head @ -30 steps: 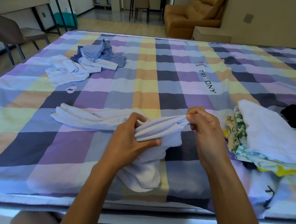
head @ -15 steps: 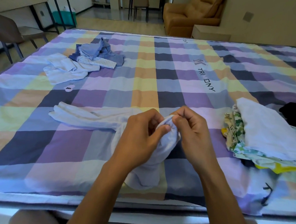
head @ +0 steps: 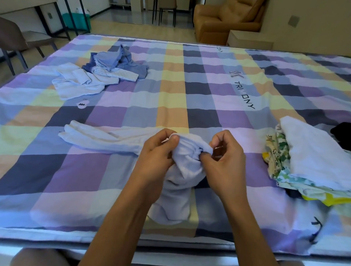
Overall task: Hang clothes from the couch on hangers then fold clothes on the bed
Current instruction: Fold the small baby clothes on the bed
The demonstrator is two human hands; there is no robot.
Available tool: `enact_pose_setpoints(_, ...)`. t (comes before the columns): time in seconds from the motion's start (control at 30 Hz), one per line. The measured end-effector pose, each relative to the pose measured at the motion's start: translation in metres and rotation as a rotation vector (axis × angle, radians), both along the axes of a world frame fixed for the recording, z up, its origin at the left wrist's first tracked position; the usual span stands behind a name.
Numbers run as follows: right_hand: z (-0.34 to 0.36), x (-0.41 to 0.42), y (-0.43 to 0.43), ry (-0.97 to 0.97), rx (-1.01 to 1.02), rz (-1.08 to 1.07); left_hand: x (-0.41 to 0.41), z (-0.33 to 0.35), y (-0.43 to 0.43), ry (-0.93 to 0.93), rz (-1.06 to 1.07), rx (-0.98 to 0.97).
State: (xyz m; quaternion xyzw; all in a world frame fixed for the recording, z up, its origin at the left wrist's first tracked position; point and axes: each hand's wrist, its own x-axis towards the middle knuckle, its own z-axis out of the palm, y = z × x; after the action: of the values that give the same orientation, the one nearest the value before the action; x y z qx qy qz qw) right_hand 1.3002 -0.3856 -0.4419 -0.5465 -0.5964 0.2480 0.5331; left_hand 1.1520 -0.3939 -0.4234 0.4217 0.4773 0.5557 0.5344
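Okay, largest first: checked bed (head: 172,96), filling most of the frame. On it, centre and low-centre: pale white garment (head: 186,160), bunched up between both hands, with one long part trailing flat toward the left of the frame and a lump sagging down to the near edge.

Looks thin, soft and very light. No stiffness, so likely to drape and collapse wherever unsupported. Not fragile, probably not slippery, but prone to twisting on itself. Best taken at a hem or seam edge, two points well apart, then lifted and shaken flat. A judgement, not something seen.

Right of frame: folded stack (head: 311,158), white piece on top, printed pieces under. Upper left: loose pile (head: 106,72) of blue and white clothes, not yet folded.

Now the hands. Both forearms reaching in from the bottom of the frame, converging at centre.
- For left hand (head: 157,152): fingers curled, thumb and forefinger pinching a fold at the top of the bunch.
- For right hand (head: 225,162): fingers curled too, tips nipping the fabric just beside the left.

Close together, apparently hunting for an opening or hem.
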Motion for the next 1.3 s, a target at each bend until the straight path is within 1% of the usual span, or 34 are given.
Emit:
enact_pose_setpoints(0.1,0.002,-0.002,-0.002,0.018,0.03,0.038,-0.003,-0.001,0.001,-0.367,-0.114,-0.144)
enact_pose_setpoints(0.17,0.006,-0.005,-0.003,-0.032,0.121,0.069,-0.007,-0.006,0.002,-0.513,-0.116,-0.188)
enact_pose_setpoints(0.2,0.008,-0.006,-0.004,-0.106,0.2,0.073,-0.007,-0.006,0.002,-0.494,-0.07,-0.188)
enact_pose_setpoints(0.23,0.008,-0.006,-0.005,-0.203,0.276,0.082,-0.006,-0.008,0.004,-0.431,-0.008,-0.176)
enact_pose_setpoints(0.3,0.007,-0.008,-0.006,-0.35,0.362,0.146,-0.005,-0.01,0.007,-0.201,0.116,-0.121)
enact_pose_setpoints(0.33,0.006,-0.01,-0.007,-0.375,0.356,0.173,-0.005,-0.01,0.007,-0.11,0.155,-0.088)
enact_pose_setpoints(0.4,0.005,-0.012,-0.008,-0.343,0.274,0.152,-0.004,-0.01,0.007,0.005,0.185,-0.025)
enact_pose_setpoints(0.47,0.006,-0.011,-0.007,-0.337,0.178,0.095,-0.002,-0.008,0.005,0.067,0.208,0.03)
enact_pose_setpoints(0.53,0.004,-0.008,-0.005,-0.396,0.127,0.084,-0.001,-0.008,0.004,0.105,0.24,0.056)
enact_pose_setpoints(0.63,0.004,-0.007,-0.005,-0.493,0.105,0.115,-0.004,-0.009,0.003,0.062,0.214,0.067)
enact_pose_setpoints(0.7,0.006,-0.009,-0.005,-0.515,0.087,0.13,-0.004,-0.011,0.003,0.067,0.161,0.09)
enact_pose_setpoints(0.77,0.005,-0.012,-0.003,-0.424,0.067,0.153,-0.003,-0.01,0.003,0.092,0.111,0.156)
enact_pose_setpoints(0.83,0.001,-0.012,0.0,-0.254,0.032,0.198,-0.007,-0.01,0.0,0.118,0.024,0.252)
enact_pose_setpoints(0.87,0.0,-0.011,0.001,-0.172,0.001,0.221,-0.011,-0.012,-0.001,0.167,-0.035,0.293)
enact_pose_setpoints(0.9,-0.001,-0.009,0.002,-0.096,-0.035,0.237,-0.016,-0.016,-0.002,0.255,-0.1,0.31)
enact_pose_setpoints(0.97,0.001,-0.006,0.003,0.025,-0.081,0.239,-0.023,-0.026,-0.005,0.49,-0.196,0.295)
enact_pose_setpoints(1.0,0.002,-0.004,0.003,0.07,-0.09,0.231,-0.025,-0.03,-0.006,0.593,-0.196,0.304)
enact_pose_setpoints(1.03,0.004,-0.003,0.004,0.103,-0.094,0.218,-0.027,-0.033,-0.006,0.655,-0.174,0.335)
enact_pose_setpoints(1.1,0.008,0.002,0.006,0.159,-0.104,0.189,-0.028,-0.03,-0.003,0.686,-0.15,0.412)
enact_pose_setpoints(1.17,0.014,0.013,0.008,0.249,-0.118,0.157,-0.036,-0.023,0.003,0.696,-0.159,0.449)
enact_pose_setpoints(1.23,0.023,0.029,0.011,0.338,-0.141,0.148,-0.047,-0.015,0.011,0.714,-0.172,0.44)
enact_pose_setpoints(1.3,0.03,0.042,0.015,0.37,-0.179,0.181,-0.056,-0.006,0.017,0.732,-0.143,0.419)
